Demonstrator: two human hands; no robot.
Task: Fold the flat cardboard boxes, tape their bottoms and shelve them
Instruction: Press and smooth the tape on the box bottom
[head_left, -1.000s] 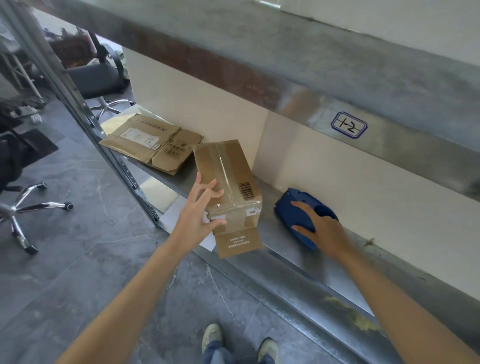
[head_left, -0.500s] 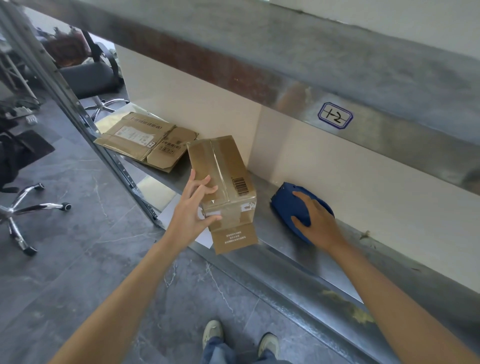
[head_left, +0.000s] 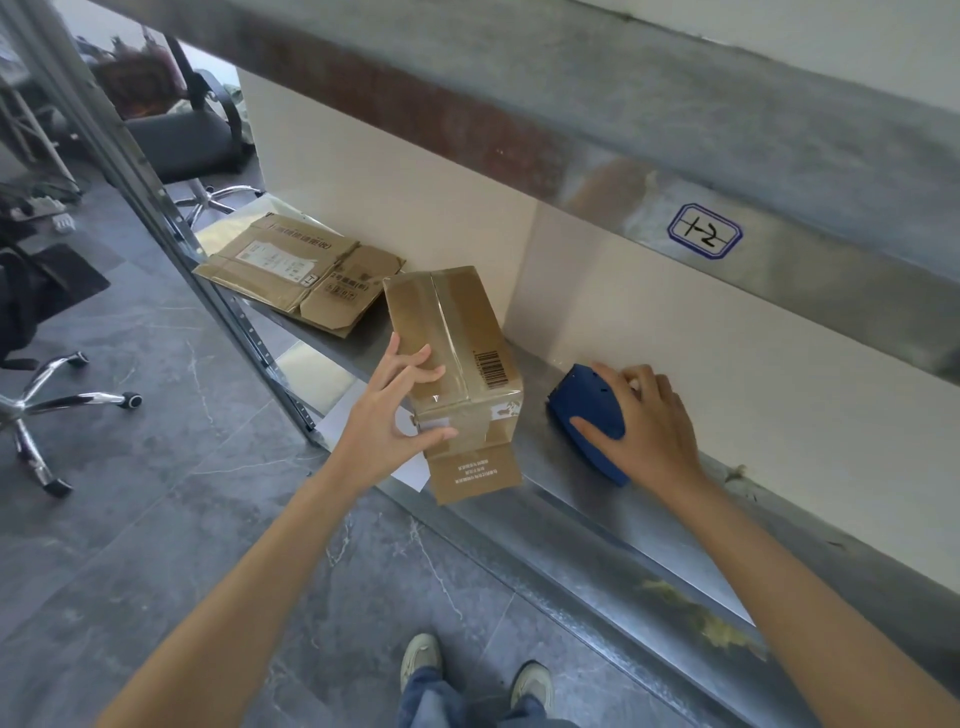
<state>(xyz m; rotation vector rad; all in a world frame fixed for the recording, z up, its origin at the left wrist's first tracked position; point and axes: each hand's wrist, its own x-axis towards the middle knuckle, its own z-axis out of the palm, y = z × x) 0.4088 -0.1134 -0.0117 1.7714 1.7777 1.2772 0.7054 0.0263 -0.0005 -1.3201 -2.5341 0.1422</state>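
Still, the brown cardboard box (head_left: 457, 338) is steadied on the grey metal shelf (head_left: 587, 499) by the spread left hand (head_left: 387, 421). Rightward, the blue tape dispenser (head_left: 587, 400) is now clasped by the right hand (head_left: 654, 426), implying further taping.

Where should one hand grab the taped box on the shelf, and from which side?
Probably the long side walls of the taped box, spanning its narrow width from above at the near end. It lies lengthwise away from the person, so the front is the free approach. Skip the loose flap hanging over the shelf edge; it would likely bend.
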